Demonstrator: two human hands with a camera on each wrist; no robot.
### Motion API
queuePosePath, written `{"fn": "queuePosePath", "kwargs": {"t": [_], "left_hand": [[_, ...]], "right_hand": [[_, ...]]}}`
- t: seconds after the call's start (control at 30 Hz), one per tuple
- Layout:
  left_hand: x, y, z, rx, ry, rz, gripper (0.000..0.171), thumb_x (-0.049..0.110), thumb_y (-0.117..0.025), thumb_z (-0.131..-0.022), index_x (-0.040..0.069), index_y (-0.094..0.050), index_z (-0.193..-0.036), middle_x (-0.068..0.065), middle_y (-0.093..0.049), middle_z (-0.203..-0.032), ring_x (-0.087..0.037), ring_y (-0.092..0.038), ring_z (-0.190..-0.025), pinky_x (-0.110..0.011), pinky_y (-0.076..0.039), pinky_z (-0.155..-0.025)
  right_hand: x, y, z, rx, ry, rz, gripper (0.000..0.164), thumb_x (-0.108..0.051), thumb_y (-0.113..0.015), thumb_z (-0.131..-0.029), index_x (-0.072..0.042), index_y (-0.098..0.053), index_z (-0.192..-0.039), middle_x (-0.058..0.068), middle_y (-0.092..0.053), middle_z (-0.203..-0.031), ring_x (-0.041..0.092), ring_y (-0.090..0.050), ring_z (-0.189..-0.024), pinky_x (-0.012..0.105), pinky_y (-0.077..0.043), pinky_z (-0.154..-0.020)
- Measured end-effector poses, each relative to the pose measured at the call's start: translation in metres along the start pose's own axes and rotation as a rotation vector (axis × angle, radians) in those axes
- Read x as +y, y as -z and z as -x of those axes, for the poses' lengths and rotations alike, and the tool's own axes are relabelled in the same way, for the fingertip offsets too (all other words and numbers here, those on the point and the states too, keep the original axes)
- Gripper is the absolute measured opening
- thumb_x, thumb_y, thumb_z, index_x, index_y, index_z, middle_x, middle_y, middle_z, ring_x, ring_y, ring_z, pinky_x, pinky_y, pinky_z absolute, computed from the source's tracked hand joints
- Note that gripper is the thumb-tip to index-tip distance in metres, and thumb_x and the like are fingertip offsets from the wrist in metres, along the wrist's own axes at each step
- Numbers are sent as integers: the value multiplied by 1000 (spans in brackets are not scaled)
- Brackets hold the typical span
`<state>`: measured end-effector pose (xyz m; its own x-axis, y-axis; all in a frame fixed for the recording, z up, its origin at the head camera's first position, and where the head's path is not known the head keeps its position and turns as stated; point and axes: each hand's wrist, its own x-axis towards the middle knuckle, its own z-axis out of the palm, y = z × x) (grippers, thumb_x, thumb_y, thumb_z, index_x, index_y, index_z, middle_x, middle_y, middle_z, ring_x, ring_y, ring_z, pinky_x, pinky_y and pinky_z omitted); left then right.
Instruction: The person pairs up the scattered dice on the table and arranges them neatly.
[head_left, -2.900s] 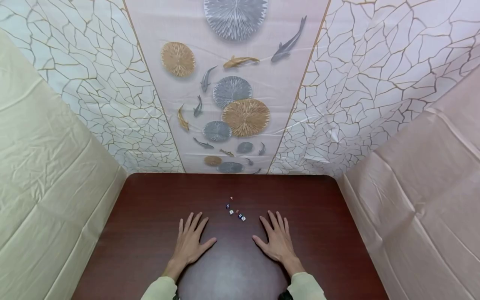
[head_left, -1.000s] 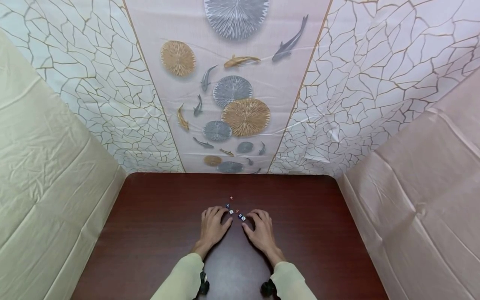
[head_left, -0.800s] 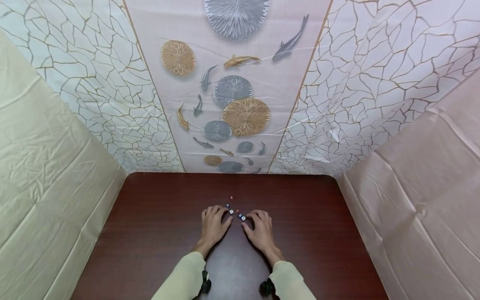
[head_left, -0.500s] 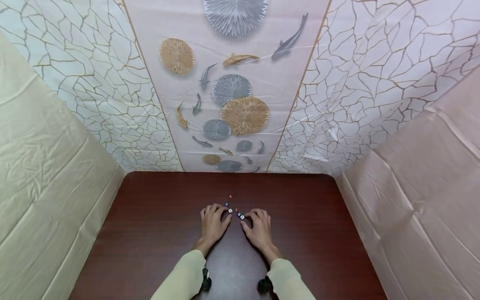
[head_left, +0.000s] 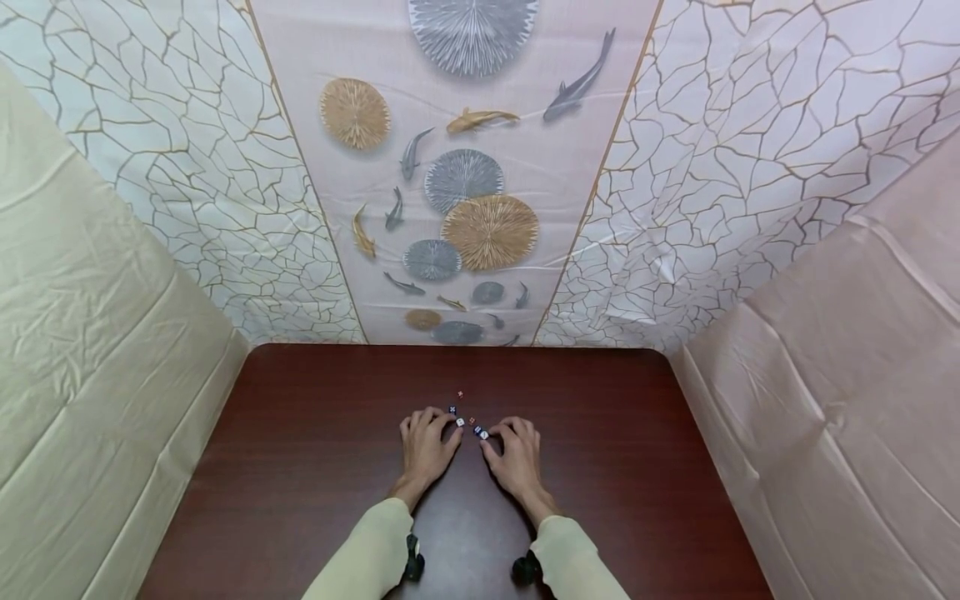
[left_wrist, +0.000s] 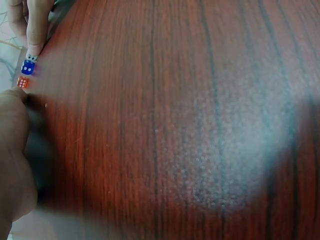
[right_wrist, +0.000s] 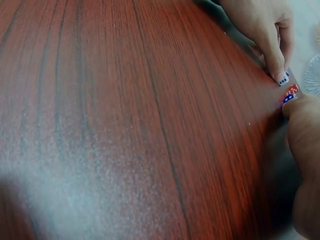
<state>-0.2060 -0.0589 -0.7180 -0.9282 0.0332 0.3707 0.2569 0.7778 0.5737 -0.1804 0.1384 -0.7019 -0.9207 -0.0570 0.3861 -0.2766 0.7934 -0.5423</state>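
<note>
Several small dice lie in a loose cluster on a dark red-brown table [head_left: 315,500]. My left hand [head_left: 426,446] has thumb and index finger at either side of a white die [head_left: 460,422], pinching it; the right wrist view shows this white die [right_wrist: 283,79] with dark pips. My right hand [head_left: 519,454] pinches another white die [head_left: 483,435], mostly hidden by its fingertips in the left wrist view. Against that die sits a blue die [head_left: 477,430], with a red die [head_left: 472,421] beside it. Beyond my left fingertips are a second blue die [head_left: 452,410] and a farther red die [head_left: 461,394].
A patterned cloth [head_left: 491,233] with fish and round leaf shapes hangs behind the table's far edge. Plain pale cloths rise at the left [head_left: 112,375] and right [head_left: 840,375]. Dark wrist devices [head_left: 525,570] sit at both cuffs.
From lying spread flat on the table, both hands have come inward and forward to the dice, fingers curling. Over the last half second they barely move; the dice stay in place.
</note>
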Motion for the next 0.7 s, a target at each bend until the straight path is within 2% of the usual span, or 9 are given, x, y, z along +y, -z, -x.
{"fn": "queuePosePath", "kwargs": {"t": [0.4, 0.7], "left_hand": [[0, 0, 3, -1, 9, -11, 23, 29, -90, -98, 14, -87, -116, -9, -76, -119, -36, -66, -114, -64, -41, -112], [1, 0, -1, -9, 13, 6, 22, 28, -89, -99, 14, -87, -116, -10, -77, -119, -37, -66, -115, -66, -40, -112]], "right_hand": [[-2, -3, 2, 5, -7, -10, 17, -17, -93, -93, -7, -85, -104, 12, -73, -117, 38, -63, -120, 58, -45, -107], [-3, 5, 2, 20, 14, -66, 16, -12, -91, -91, -5, -85, -104, 14, -75, -116, 39, -65, -119, 60, -45, -107]]}}
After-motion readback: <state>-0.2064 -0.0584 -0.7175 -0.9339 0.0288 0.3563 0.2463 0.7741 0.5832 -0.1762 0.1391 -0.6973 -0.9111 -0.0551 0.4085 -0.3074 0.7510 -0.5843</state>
